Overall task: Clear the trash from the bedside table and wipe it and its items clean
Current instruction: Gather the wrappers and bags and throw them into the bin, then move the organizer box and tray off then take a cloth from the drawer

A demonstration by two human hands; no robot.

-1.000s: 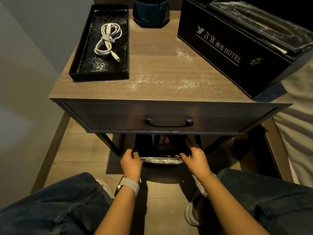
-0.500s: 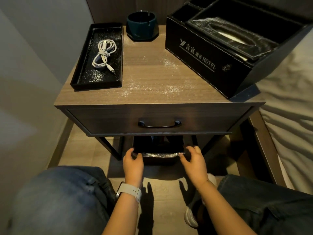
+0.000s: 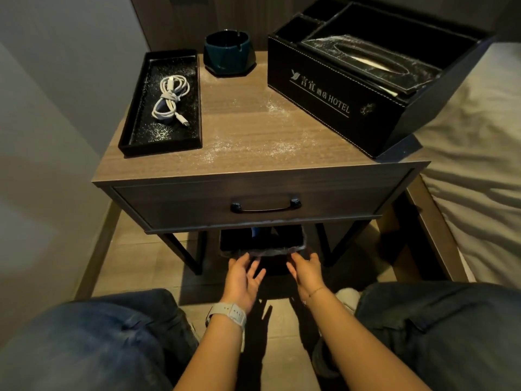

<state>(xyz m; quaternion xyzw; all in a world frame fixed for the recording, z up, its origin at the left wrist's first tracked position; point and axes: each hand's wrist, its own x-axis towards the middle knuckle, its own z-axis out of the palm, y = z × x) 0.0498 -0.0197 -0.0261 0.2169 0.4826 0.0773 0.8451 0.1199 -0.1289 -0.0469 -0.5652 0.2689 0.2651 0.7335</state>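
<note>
The wooden bedside table (image 3: 253,145) has white dust scattered over its top. On it stand a black tray (image 3: 135,139) holding a coiled white cable (image 3: 169,98), a dark teal ashtray (image 3: 229,53) and a black hotel tissue box (image 3: 332,94), dusty on its lid. Under the table sits a black trash bin (image 3: 262,242) with a liner. My left hand (image 3: 242,280) and my right hand (image 3: 304,273) hover just in front of the bin's rim, fingers apart, holding nothing.
A closed drawer with a dark handle (image 3: 265,207) fronts the table. A bed with a pale sheet (image 3: 479,153) lies to the right, a grey wall (image 3: 50,108) to the left. My knees in blue jeans fill the bottom of the view.
Both hands gripped the bin's rim a second ago; now they have let go and pulled back a little. The view has risen and backed away from the table.
</note>
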